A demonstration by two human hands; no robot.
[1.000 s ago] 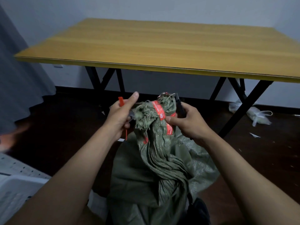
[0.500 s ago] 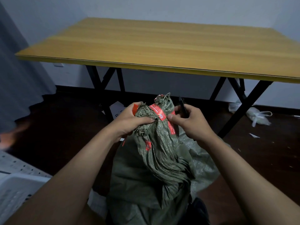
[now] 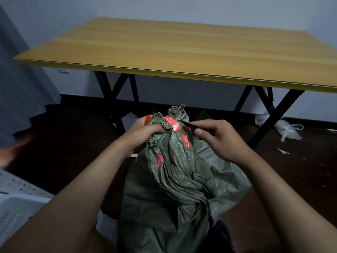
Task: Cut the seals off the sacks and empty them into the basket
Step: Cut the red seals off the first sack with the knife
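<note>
Gripping the bunched neck of a green woven sack, my left hand is clenched around the gathered fabric, its fingers curled over the front. Just right of those fingers, a red printed seal wraps the neck, and more red strip hangs below it. My right hand is closed on a dark, thin tool; I cannot tell what kind. Its tip touches the seal, right beside my left fingertips. The sack's body stands below both hands, between my forearms. Left of my left arm, at the frame edge, sits a white perforated basket, well apart from the sack. Beyond my fingers stands a yellow wooden table on black crossed legs. Right of my right hand, farther off on the dark floor, lies a white plastic bag.
</note>
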